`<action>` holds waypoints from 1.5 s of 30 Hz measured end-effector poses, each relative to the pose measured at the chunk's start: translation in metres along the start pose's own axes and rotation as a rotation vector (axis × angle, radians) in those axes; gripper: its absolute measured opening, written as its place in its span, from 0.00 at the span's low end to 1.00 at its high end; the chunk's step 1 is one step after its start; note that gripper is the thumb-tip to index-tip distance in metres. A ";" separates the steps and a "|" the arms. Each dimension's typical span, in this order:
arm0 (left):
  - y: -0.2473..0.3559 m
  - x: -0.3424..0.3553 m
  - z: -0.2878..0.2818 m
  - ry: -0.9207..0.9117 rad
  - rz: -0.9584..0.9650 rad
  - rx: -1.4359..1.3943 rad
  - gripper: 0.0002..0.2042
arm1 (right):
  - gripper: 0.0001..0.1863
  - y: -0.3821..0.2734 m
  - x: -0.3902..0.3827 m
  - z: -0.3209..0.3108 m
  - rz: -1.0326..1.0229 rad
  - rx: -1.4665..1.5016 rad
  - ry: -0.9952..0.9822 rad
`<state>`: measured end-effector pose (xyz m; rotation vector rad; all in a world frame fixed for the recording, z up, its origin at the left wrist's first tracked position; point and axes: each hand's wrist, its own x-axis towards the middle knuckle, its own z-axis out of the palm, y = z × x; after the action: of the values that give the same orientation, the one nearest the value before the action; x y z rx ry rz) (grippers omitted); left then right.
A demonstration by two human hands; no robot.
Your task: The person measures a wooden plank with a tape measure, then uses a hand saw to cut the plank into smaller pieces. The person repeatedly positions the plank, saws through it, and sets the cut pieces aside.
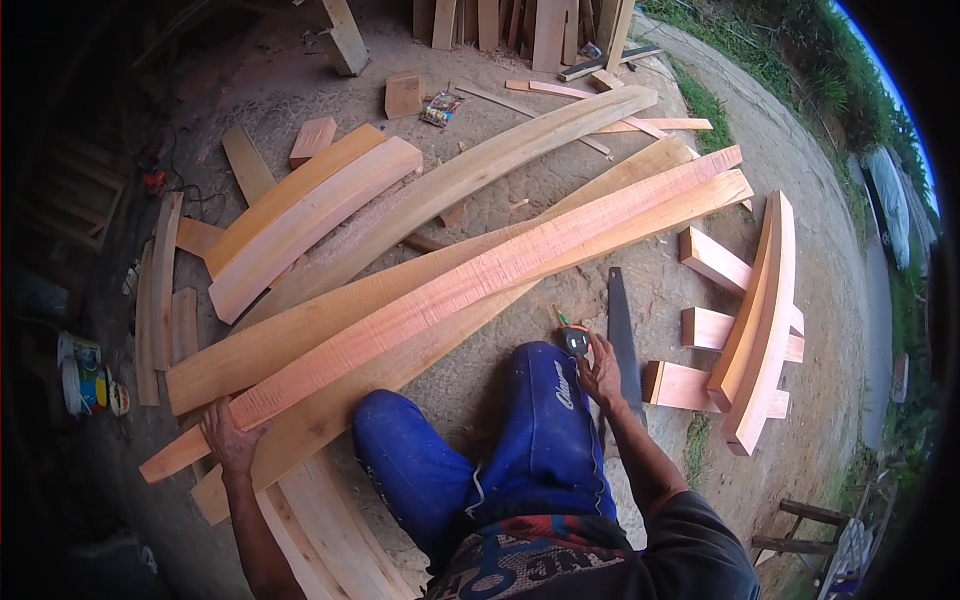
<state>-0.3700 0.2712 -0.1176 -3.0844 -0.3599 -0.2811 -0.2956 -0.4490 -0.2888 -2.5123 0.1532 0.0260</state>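
Note:
A long pinkish wooden beam (480, 270) lies diagonally across lighter planks in front of my knees. My left hand (232, 437) is closed over the beam near its lower left end, thumb on the near side. Beside my right knee, my right hand (601, 374) holds a dark tape measure (576, 341) with red edging. A thin green stick-like thing, perhaps a pencil (561, 317), shows just beyond the tape measure. To the right of that hand a handsaw (622, 330) lies on the ground, its lower end partly hidden by my arm.
Curved timbers (765, 310) rest on short blocks (715, 330) at the right. More curved pieces (320, 220) lie at the far left. A long curved plank (450, 185) stretches beyond the beam. Buckets (82, 372) stand at the left; boards (550, 35) lean at the back.

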 end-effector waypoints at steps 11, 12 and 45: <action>0.011 0.042 -0.024 -0.156 -0.058 -0.085 0.51 | 0.45 -0.079 0.060 -0.033 -0.282 -0.093 0.207; 0.014 0.039 -0.026 -0.145 -0.059 -0.082 0.51 | 0.48 -0.105 0.080 -0.038 -0.387 -0.116 0.207; 0.121 0.093 -0.009 -0.199 0.275 -0.115 0.42 | 0.55 -0.133 0.186 -0.104 -0.677 -0.418 0.065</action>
<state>-0.2548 0.1736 -0.0924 -3.2289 0.0836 0.0131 -0.0967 -0.4222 -0.1368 -2.8444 -0.7483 -0.3279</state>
